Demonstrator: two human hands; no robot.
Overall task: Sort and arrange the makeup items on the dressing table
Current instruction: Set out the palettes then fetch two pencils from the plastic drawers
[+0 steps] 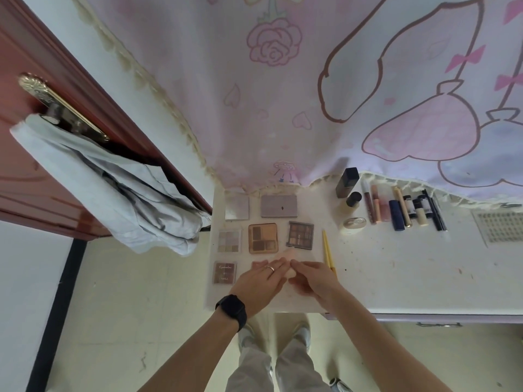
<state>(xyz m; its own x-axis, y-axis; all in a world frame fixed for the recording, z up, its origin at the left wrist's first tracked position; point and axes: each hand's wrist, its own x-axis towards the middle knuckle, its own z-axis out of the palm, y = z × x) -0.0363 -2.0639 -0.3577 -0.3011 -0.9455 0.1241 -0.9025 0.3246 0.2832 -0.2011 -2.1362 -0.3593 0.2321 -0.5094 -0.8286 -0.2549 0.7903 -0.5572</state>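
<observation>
white bench [396, 267], holding the makeup. landmark for all places: orange eyeshadow palette [263, 238], lying flat near the bench's left end.

- pale eyeshadow palette [229, 240]: lying just left of the landmark.
- dark eyeshadow palette [300, 235]: lying just right of it, slightly tilted.
- silver square compact [237, 207]: lying behind the landmark, to the left.
- grey rectangular case [279, 205]: lying behind the landmark, to the right.
- brown lettered palette [225, 273]: lying in front of the landmark, to the left.
- peach item [286, 253]: lying just in front of the landmark's right corner, mostly hidden by both hands; kind not clear.
- yellow sticks [327, 250]: lying right of the landmark, past the dark palette.
- black bottle [347, 182], small black-capped bottle [352, 200], round jar [354, 223]: standing further right and behind.
- row of tubes and pencils [402, 207]: lying side by side, well right of the landmark.
- left hand [261, 281]: wearing a ring [270, 268] and a black watch [232, 308]; resting in front of the landmark with fingers straight, grip relaxed, fingertips touching the peach item.
- right hand [314, 281]: lying in front and right of the landmark, fingertips meeting the left's over the peach item; whether its grip is closing on the item cannot be told.
- pink cartoon curtain [283, 94]: hanging behind the landmark.
</observation>
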